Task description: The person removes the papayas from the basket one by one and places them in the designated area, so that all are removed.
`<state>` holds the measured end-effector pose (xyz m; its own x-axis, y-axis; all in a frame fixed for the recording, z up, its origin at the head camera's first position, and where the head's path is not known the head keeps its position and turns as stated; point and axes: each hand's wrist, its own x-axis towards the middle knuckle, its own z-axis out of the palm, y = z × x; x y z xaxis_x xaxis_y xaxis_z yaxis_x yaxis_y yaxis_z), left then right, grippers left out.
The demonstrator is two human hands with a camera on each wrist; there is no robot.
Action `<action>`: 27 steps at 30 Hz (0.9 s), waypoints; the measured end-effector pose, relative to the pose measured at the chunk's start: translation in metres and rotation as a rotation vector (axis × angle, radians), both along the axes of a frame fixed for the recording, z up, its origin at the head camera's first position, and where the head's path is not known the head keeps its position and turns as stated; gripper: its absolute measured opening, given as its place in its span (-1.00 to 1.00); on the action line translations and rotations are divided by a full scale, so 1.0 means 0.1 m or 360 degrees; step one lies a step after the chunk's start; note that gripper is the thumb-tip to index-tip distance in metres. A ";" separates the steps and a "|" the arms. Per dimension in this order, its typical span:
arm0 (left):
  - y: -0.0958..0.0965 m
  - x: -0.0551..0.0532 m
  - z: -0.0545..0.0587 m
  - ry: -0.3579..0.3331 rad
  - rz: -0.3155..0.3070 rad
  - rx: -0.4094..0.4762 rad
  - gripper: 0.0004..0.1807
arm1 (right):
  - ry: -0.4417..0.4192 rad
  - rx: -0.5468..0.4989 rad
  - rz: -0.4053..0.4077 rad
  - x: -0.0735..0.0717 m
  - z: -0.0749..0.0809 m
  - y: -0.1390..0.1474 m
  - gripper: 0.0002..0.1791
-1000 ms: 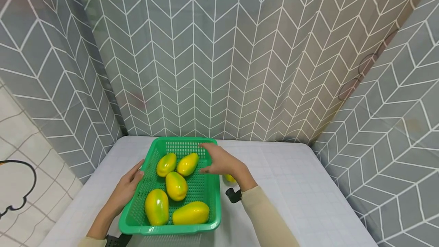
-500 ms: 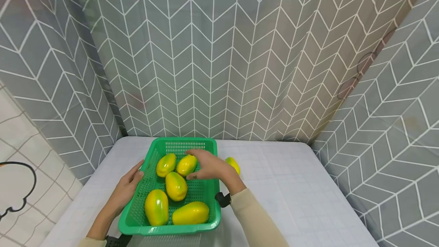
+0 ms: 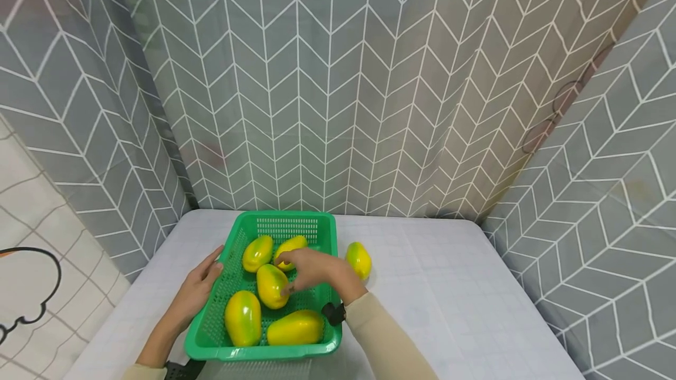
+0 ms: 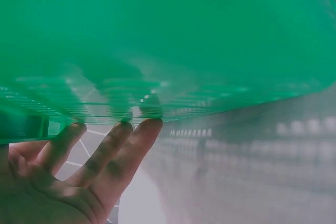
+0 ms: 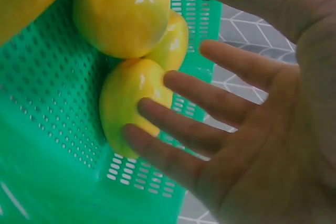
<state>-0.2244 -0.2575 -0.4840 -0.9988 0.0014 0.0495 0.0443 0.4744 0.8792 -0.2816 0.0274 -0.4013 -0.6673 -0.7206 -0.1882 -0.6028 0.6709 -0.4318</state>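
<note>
My left hand (image 3: 191, 293) rests at the left side of a green plastic basket (image 3: 261, 353), its thumb at the rim. In the left wrist view, straight fingertips touch the outside of the basket wall. Over the basket reaches my right hand (image 3: 311, 268), fingers spread, holding nothing. Its thumb overlaps the middle yellow-green, mango-shaped fruit (image 3: 269, 286), and its fingertips overlap the far right fruit (image 3: 290, 245). Several such glossy fruits lie inside, among them a far left one (image 3: 257, 253), a near left one (image 3: 243, 318) and a near right one (image 3: 296, 327).
One more yellow-green fruit (image 3: 358, 260) lies on the white-covered table (image 3: 449, 298), just right of the basket. Grey patterned curtains (image 3: 327, 87) hang behind the table and at both sides.
My right hand has moved left and nearer, from the basket's right rim to over the middle fruits. The fruit on the table has come out from behind that arm. My left hand stays put.
</note>
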 end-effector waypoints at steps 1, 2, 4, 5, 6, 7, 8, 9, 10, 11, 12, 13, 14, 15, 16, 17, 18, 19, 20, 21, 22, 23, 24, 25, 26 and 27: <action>0.00 0.00 0.00 -0.0003 -0.0002 0.0003 -0.31 | -0.0014 0.0033 0.0008 0.01 -0.01 0.00 -0.29; 0.01 0.01 0.00 -0.0004 -0.0002 0.0004 -0.31 | -0.0027 0.0058 0.0021 0.01 -0.03 -0.01 -0.31; 0.01 0.01 0.01 -0.0002 0.0000 0.0001 -0.30 | -0.0033 0.0101 0.0043 0.02 -0.04 -0.01 -0.34; 0.01 0.01 0.01 -0.0001 -0.0002 0.0000 -0.30 | -0.0039 0.0112 0.0051 0.02 -0.05 -0.01 -0.35; 0.02 0.01 0.01 0.0003 -0.0002 -0.0003 -0.30 | -0.0044 0.0121 0.0057 0.01 -0.06 -0.01 -0.36; 0.02 0.01 0.01 0.0006 -0.0003 -0.0006 -0.31 | -0.0055 0.0126 0.0059 0.01 -0.06 -0.01 -0.38; 0.02 0.01 0.01 0.0010 -0.0004 -0.0007 -0.31 | -0.0073 0.0133 0.0053 0.01 -0.06 -0.01 -0.38; 0.01 0.01 0.01 0.0015 -0.0002 -0.0010 -0.31 | -0.0096 0.0137 0.0047 0.01 -0.06 -0.01 -0.39; 0.01 0.01 0.01 0.0021 -0.0001 -0.0013 -0.31 | -0.0126 0.0139 0.0035 0.01 -0.06 -0.01 -0.38; 0.01 0.01 0.01 0.0024 -0.0001 -0.0017 -0.31 | -0.0153 0.0141 0.0025 0.01 -0.06 -0.01 -0.38; 0.01 0.01 0.01 0.0029 0.0000 -0.0018 -0.31 | -0.0178 0.0144 0.0014 0.02 -0.06 0.00 -0.37; 0.01 0.01 0.01 0.0032 0.0001 -0.0018 -0.31 | -0.0198 0.0147 0.0007 0.02 -0.05 0.00 -0.36; 0.01 0.01 0.01 0.0036 -0.0001 -0.0018 -0.31 | -0.0213 0.0151 0.0001 0.02 -0.05 0.00 -0.35; 0.01 0.01 0.01 0.0038 -0.0001 -0.0018 -0.31 | -0.0227 0.0150 0.0000 0.02 -0.05 0.00 -0.34; 0.01 0.02 0.01 0.0039 -0.0002 -0.0018 -0.31 | -0.0238 0.0151 0.0001 0.02 -0.04 0.00 -0.33; 0.01 0.02 0.01 0.0040 -0.0004 -0.0016 -0.31 | -0.0244 0.0154 0.0005 0.02 -0.04 0.01 -0.32; 0.01 0.02 0.01 0.0040 -0.0005 -0.0013 -0.31 | -0.0257 0.0156 0.0006 0.03 -0.03 0.01 -0.31; 0.01 0.02 0.02 0.0039 -0.0006 -0.0010 -0.31 | -0.0271 0.0158 0.0007 0.03 -0.03 0.01 -0.30; 0.01 0.02 0.02 0.0037 -0.0007 -0.0009 -0.31 | -0.0287 0.0161 0.0006 0.03 -0.03 0.01 -0.29; 0.01 0.02 0.02 0.0032 -0.0007 -0.0008 -0.31 | -0.0298 0.0162 0.0006 0.04 -0.02 0.01 -0.28; 0.01 0.02 0.02 0.0029 -0.0007 -0.0007 -0.31 | -0.0305 0.0165 0.0008 0.04 -0.02 0.01 -0.27; 0.01 0.02 0.02 0.0026 -0.0008 -0.0006 -0.31 | -0.0305 0.0169 0.0011 0.04 -0.02 0.02 -0.28; 0.01 0.02 0.02 0.0024 -0.0008 -0.0005 -0.31 | -0.0299 0.0175 0.0013 0.04 -0.03 0.02 -0.29; 0.01 0.02 0.01 0.0022 -0.0009 -0.0007 -0.31 | -0.0287 0.0184 0.0018 0.05 -0.03 0.02 -0.32; 0.01 0.01 0.01 0.0021 -0.0009 -0.0007 -0.31 | -0.0277 0.0192 0.0024 0.05 -0.04 0.02 -0.35; 0.00 0.01 0.01 0.0020 -0.0009 -0.0006 -0.31 | -0.0279 0.0199 0.0028 0.05 -0.04 0.02 -0.39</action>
<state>-0.2234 -0.2571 -0.4827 -0.9981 0.0072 0.0620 0.0579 0.4774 0.8768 -0.2769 0.0296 -0.4056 -0.6039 -0.6957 -0.3890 -0.5380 0.7159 -0.4450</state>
